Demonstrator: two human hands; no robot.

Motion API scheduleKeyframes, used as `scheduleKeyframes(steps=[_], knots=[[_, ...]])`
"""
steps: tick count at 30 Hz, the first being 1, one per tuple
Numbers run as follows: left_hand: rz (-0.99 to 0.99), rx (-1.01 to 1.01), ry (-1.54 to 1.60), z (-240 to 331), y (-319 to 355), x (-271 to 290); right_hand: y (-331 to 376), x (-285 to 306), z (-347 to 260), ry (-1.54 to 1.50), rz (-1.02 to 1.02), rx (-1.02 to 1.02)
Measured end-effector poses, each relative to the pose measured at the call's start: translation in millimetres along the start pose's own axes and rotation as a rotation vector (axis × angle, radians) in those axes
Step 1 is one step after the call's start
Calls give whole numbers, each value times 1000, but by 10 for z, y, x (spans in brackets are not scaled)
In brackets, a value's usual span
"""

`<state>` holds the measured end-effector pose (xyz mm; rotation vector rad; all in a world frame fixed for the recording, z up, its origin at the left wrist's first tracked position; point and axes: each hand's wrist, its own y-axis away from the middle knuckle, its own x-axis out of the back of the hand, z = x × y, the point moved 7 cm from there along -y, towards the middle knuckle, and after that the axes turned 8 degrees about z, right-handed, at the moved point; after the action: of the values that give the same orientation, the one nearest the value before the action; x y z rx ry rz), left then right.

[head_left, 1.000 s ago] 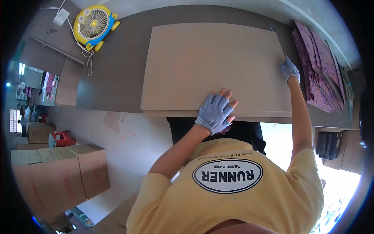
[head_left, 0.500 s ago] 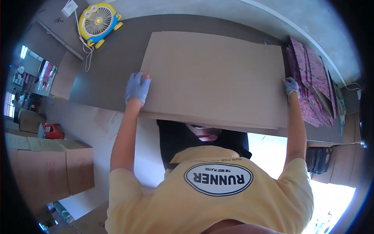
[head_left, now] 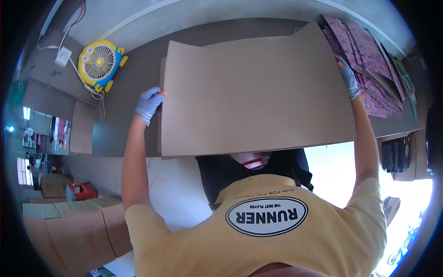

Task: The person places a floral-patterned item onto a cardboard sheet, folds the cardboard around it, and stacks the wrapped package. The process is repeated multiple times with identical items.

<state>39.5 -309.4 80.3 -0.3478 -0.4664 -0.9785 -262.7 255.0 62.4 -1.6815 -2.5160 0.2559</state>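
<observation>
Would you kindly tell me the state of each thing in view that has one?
Brown sheet: bowed, far corners raised.
Left hand: gloved, gripping the brown sheet's left edge.
Right hand: gloved, gripping its right edge.
Purple patterned sheets: stacked unevenly.
Fan: running or not, cannot tell.
Cardboard boxes at lower left: closed.

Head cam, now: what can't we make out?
All head view:
Number of sheets beneath the top cardboard sheet: covered by it.
Left hand, right hand: any part under the sheet, hidden by it.
Small dark object at table's back: too small to identify.
Cardboard boxes, lower left: ends lost in picture's dark edge.
</observation>
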Motion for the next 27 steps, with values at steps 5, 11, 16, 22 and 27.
scheduleKeyframes(steps=[5,11,16,22,27], knots=[[120,-318,508,593,-160,-814,4,-904,-298,-111,-120,96],[21,-482,-815,1120,181,-2270,78,-1922,-404,716,-48,323],[-79,-230,-856,1061,-87,-2258,148,-2192,-440,1158,-60,360],[158,-262,-975,872,74,-2312,123,-2299,-128,1381,9,176],[95,-289,-959,740,17,-2375,267,-2545,136,1577,-50,165]])
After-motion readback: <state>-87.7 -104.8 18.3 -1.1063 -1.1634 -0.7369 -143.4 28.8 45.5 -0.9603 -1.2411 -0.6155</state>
